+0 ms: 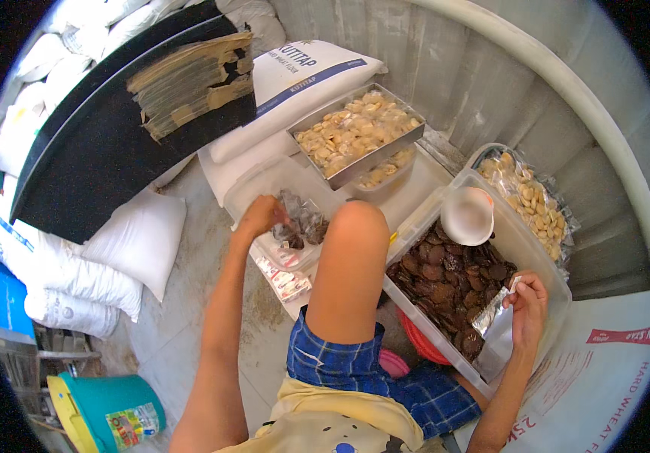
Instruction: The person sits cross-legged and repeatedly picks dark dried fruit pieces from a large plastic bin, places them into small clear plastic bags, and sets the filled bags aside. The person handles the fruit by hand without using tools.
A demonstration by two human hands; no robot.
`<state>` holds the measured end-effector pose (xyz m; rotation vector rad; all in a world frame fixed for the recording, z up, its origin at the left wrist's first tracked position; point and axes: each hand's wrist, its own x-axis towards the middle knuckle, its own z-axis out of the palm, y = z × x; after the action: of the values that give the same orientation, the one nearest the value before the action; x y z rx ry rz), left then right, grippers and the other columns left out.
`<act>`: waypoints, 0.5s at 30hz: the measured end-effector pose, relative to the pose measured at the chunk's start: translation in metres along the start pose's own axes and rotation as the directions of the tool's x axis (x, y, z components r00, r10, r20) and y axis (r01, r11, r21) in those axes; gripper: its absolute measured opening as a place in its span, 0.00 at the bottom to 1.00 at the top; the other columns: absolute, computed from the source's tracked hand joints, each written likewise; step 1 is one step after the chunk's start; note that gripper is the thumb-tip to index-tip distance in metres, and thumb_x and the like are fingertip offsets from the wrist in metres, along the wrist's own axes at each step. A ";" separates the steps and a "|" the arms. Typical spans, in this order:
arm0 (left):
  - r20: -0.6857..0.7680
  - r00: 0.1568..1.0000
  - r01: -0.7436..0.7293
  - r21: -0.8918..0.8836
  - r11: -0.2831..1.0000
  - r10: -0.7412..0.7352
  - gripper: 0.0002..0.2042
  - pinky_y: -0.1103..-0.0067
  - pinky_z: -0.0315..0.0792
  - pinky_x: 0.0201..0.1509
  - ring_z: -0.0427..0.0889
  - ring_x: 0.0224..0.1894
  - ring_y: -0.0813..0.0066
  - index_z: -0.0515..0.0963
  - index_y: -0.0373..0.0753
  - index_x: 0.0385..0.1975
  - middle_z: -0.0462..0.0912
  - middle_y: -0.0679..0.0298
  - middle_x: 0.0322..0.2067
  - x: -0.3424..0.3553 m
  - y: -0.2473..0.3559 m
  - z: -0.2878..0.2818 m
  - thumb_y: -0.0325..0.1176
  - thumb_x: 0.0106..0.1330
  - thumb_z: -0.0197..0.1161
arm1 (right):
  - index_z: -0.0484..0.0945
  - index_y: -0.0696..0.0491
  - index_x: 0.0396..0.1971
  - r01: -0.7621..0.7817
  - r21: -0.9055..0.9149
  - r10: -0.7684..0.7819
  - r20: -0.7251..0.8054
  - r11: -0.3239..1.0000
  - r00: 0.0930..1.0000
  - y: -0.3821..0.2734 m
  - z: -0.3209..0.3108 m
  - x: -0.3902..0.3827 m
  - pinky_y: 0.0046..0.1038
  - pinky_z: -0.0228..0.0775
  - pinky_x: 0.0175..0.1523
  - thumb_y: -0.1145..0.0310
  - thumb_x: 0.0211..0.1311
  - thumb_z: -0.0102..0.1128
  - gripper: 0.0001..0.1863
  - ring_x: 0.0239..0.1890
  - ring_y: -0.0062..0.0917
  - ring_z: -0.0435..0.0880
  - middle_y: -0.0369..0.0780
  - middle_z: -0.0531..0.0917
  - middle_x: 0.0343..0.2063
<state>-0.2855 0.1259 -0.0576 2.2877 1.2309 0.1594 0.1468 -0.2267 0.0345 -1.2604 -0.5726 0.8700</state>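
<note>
Shirt (pixel 314 411) at lower centre, the right hand (pixel 529 303) pinches a silver wrapper (pixel 495 309) right of centre, the left hand (pixel 262 215), grip unclear, at packets (pixel 310 219) in a bin (pixel 264 180) left of centre.

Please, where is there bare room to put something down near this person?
Bare floor shows between the white sacks, the teal bucket and the left forearm. It is crowded right of the raised knee: the plastic tub holds dark discs and a white cup, with bagged pale pieces behind.

Bucket (pixel 102 404): teal and yellow, over there on the left
Black panel (pixel 106 151): torn brown patch (pixel 193 83) on its face
White sacks (pixel 76 312): lying plump near the bucket
Wall (pixel 446 75): grey, grooved
</note>
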 end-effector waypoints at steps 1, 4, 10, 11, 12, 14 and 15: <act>0.029 1.000 -0.006 -0.006 1.000 0.006 0.04 0.71 0.77 0.38 0.85 0.28 0.60 0.87 0.39 0.26 0.85 0.54 0.23 0.001 -0.012 0.016 0.27 0.50 0.71 | 0.76 0.56 0.28 -0.021 0.004 0.021 -0.012 1.000 1.000 0.001 -0.002 0.000 0.22 0.74 0.26 0.76 0.59 0.59 0.01 0.26 0.17 0.76 0.35 0.78 0.34; 0.173 0.978 0.157 -0.248 0.956 -0.116 0.04 0.73 0.78 0.37 0.86 0.29 0.67 0.86 0.37 0.27 0.87 0.55 0.26 0.014 -0.065 0.063 0.27 0.53 0.70 | 0.77 0.56 0.29 -0.040 0.015 0.040 0.005 0.999 0.999 0.010 0.000 0.008 0.22 0.74 0.26 0.76 0.59 0.59 0.01 0.25 0.17 0.76 0.35 0.78 0.34; 0.045 0.994 0.095 0.150 0.984 -0.102 0.05 0.66 0.77 0.44 0.85 0.35 0.56 0.86 0.42 0.29 0.86 0.58 0.29 0.024 -0.096 0.105 0.34 0.54 0.70 | 0.79 0.57 0.29 -0.092 -0.155 0.094 0.004 0.984 0.996 0.014 0.013 0.008 0.19 0.71 0.26 0.74 0.59 0.62 0.02 0.26 0.16 0.77 0.35 0.79 0.30; -0.064 0.988 0.148 0.129 0.980 -0.141 0.05 0.65 0.77 0.43 0.85 0.35 0.55 0.86 0.43 0.27 0.86 0.56 0.29 0.021 -0.094 0.109 0.33 0.51 0.71 | 0.80 0.57 0.29 -0.097 -0.229 0.101 0.006 0.969 0.995 0.016 0.013 0.008 0.19 0.70 0.26 0.74 0.59 0.63 0.03 0.26 0.16 0.77 0.35 0.80 0.28; -0.165 0.972 0.184 0.096 0.978 -0.167 0.05 0.63 0.77 0.42 0.85 0.35 0.53 0.86 0.44 0.25 0.86 0.54 0.29 0.022 -0.080 0.106 0.32 0.48 0.72 | 0.81 0.57 0.29 -0.087 -0.340 0.093 0.002 0.936 0.996 0.016 0.017 0.006 0.19 0.70 0.27 0.73 0.59 0.63 0.03 0.26 0.16 0.77 0.34 0.80 0.27; -0.078 0.970 0.242 0.183 0.953 -0.231 0.10 0.65 0.75 0.49 0.82 0.48 0.55 0.86 0.46 0.35 0.83 0.57 0.45 0.025 -0.043 0.077 0.36 0.53 0.71 | 0.82 0.57 0.30 0.031 -0.518 0.020 0.093 0.855 0.995 0.015 0.034 0.004 0.20 0.69 0.29 0.71 0.60 0.64 0.05 0.25 0.17 0.77 0.34 0.81 0.25; -0.126 0.978 0.181 0.146 0.973 -0.164 0.11 0.66 0.75 0.49 0.82 0.49 0.56 0.85 0.45 0.38 0.83 0.58 0.47 0.023 -0.035 0.065 0.36 0.54 0.70 | 0.83 0.57 0.31 0.144 -0.575 -0.036 0.195 0.806 0.980 0.014 0.045 0.005 0.21 0.70 0.30 0.70 0.61 0.65 0.05 0.25 0.18 0.77 0.34 0.81 0.25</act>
<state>-0.2759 0.1340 -0.1337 2.3154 1.5437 0.1342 0.1103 -0.1961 0.0317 -1.7071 -1.0975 0.7486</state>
